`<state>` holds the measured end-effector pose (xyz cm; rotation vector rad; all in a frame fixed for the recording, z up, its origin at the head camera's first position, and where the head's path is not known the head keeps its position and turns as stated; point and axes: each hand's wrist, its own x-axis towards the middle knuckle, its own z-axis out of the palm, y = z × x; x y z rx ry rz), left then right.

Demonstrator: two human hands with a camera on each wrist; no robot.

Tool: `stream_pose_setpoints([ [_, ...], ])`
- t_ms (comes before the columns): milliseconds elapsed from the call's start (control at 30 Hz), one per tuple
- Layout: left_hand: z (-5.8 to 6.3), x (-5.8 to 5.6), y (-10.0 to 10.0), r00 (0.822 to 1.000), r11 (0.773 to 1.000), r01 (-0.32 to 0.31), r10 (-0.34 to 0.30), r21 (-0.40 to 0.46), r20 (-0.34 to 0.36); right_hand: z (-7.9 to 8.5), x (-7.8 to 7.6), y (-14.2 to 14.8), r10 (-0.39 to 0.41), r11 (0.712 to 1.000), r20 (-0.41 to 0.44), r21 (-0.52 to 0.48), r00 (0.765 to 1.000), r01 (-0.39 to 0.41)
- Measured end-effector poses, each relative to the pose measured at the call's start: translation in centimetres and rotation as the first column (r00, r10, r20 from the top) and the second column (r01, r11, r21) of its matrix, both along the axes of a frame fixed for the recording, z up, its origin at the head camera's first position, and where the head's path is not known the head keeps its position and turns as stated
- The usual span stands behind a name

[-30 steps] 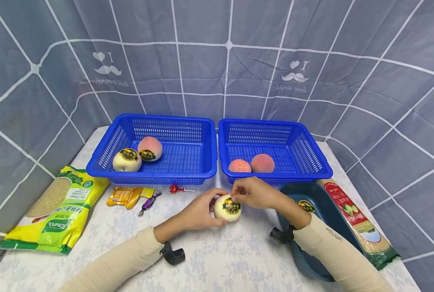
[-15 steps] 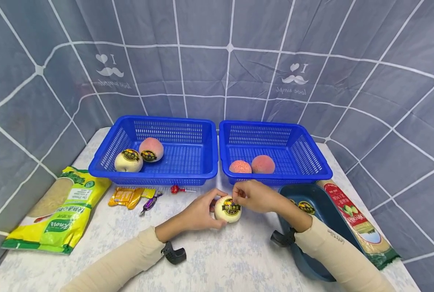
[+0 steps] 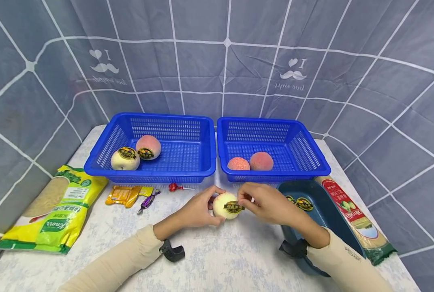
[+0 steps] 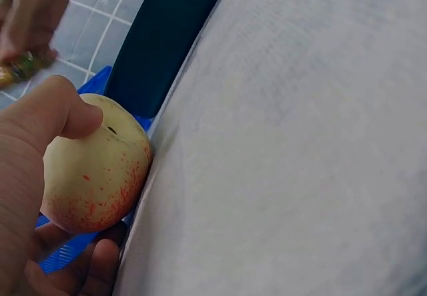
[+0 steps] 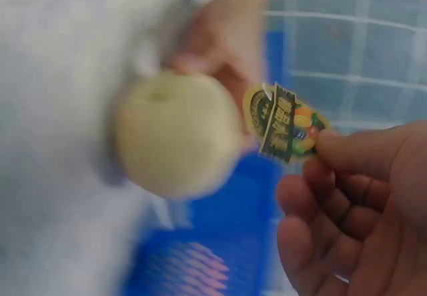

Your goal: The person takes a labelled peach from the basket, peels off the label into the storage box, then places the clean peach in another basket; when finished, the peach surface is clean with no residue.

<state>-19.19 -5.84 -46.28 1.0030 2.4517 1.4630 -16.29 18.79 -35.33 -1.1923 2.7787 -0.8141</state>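
A pale cream peach point(image 3: 221, 204) with a red-speckled side point(image 4: 93, 203) is gripped by my left hand point(image 3: 198, 209), its thumb on top and fingers curled below. Just right of it, my right hand point(image 3: 262, 201) pinches a black and gold fruit sticker point(image 5: 283, 123) by one edge between thumb and forefinger. In the right wrist view the sticker hangs off the peach's skin, though the head view has it overlapping the fruit. Whether the peach touches the tabletop point(image 3: 217, 259) is hard to tell.
Behind stand two blue baskets: the left one point(image 3: 180, 178) holds two stickered peaches point(image 3: 148, 145), the right one point(image 3: 293, 176) two without visible stickers point(image 3: 261, 161). A dark bin point(image 3: 320, 219) with stickers point(image 3: 304, 204), a noodle packet point(image 3: 359, 219), candies point(image 3: 123, 196) and a Knorr bag point(image 3: 52, 211) flank them.
My right hand has drawn back to the right, pulling the sticker from the peach's front. My left hand keeps its hold, nearly in place.
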Motion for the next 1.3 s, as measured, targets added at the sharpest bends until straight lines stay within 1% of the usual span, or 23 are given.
stream_pose_setpoints([
  [67,0.1,0.0,0.0,1.0,1.0,-0.009,0.009,-0.002,0.002,1.2,0.2,1.8,0.003,0.997,0.09,-0.082,0.996,0.005],
  [133,0.1,-0.1,0.0,1.0,1.0,-0.016,0.016,-0.007,-0.002,2.2,0.2,4.3,0.01,0.991,0.195,-0.133,0.981,0.016],
  [200,0.1,-0.1,0.0,1.0,1.0,-0.023,0.023,-0.012,-0.006,2.8,0.0,7.1,0.001,0.99,0.283,-0.136,0.959,0.04],
  [233,0.1,-0.1,0.0,1.0,1.0,-0.026,0.026,-0.015,-0.009,2.9,-0.1,8.6,-0.026,0.992,0.319,-0.109,0.947,0.064],
  [267,0.2,-0.2,-0.1,1.0,1.0,-0.027,0.027,-0.012,-0.014,2.8,-0.3,10.0,-0.044,0.993,0.344,-0.085,0.938,0.078],
  [333,0.1,-0.2,-0.2,0.999,1.0,-0.027,0.027,-0.013,-0.026,2.1,-0.8,12.5,-0.074,0.994,0.416,-0.038,0.906,0.099],
  [400,-0.1,-0.3,-0.2,0.999,1.0,-0.026,0.025,-0.013,-0.027,1.0,-1.3,14.4,-0.092,0.995,0.479,0.001,0.873,0.104],
  [500,-0.3,-0.4,-0.3,1.0,1.0,-0.024,0.023,-0.02,-0.02,-1.0,-1.8,16.0,-0.082,0.997,0.563,0.039,0.822,0.073],
  [533,-0.4,-0.4,-0.2,1.0,0.999,-0.026,0.026,-0.022,-0.013,-1.6,-1.8,16.2,-0.08,0.997,0.571,0.053,0.817,0.06],
  [600,-0.4,-0.4,-0.2,1.0,0.999,-0.031,0.031,-0.028,-0.003,-2.6,-1.9,16.2,-0.067,0.997,0.572,0.066,0.818,0.035],
  [667,-0.4,-0.4,-0.2,0.999,0.999,-0.032,0.032,-0.029,0.007,-3.2,-1.9,16.0,-0.068,0.996,0.549,0.084,0.833,0.026],
  [767,-0.3,-0.4,-0.1,1.0,0.999,-0.029,0.029,-0.026,0.008,-3.7,-1.8,15.6,-0.071,0.995,0.501,0.102,0.863,0.023],
  [833,-0.4,-0.4,-0.1,1.0,0.999,-0.026,0.026,-0.022,0.006,-3.9,-1.8,15.2,-0.101,0.989,0.458,0.14,0.883,0.04],
  [933,-0.4,-0.5,-0.1,1.0,1.0,-0.024,0.024,-0.018,-0.004,-4.2,-1.9,14.7,-0.155,0.974,0.394,0.215,0.906,0.073],
  [1100,-0.6,-0.6,-0.1,1.0,1.0,-0.023,0.022,-0.018,-0.017,-4.4,-1.7,14.0,-0.223,0.944,0.298,0.304,0.928,0.129],
  [1167,-0.6,-0.6,-0.1,1.0,1.0,-0.023,0.023,-0.018,-0.017,-4.4,-1.6,13.8,-0.262,0.926,0.261,0.34,0.929,0.165],
  [1200,-0.5,-0.6,-0.1,1.0,1.0,-0.023,0.023,-0.017,-0.016,-4.3,-1.5,13.7,-0.294,0.912,0.244,0.362,0.924,0.195],
  [1267,-0.5,-0.5,-0.1,1.0,1.0,-0.022,0.022,-0.015,-0.013,-4.2,-1.5,13.7,-0.364,0.876,0.214,0.408,0.907,0.255],
  [1300,-0.4,-0.5,-0.1,1.0,1.0,-0.022,0.022,-0.014,-0.012,-4.2,-1.4,13.7,-0.404,0.854,0.206,0.433,0.891,0.288],
])
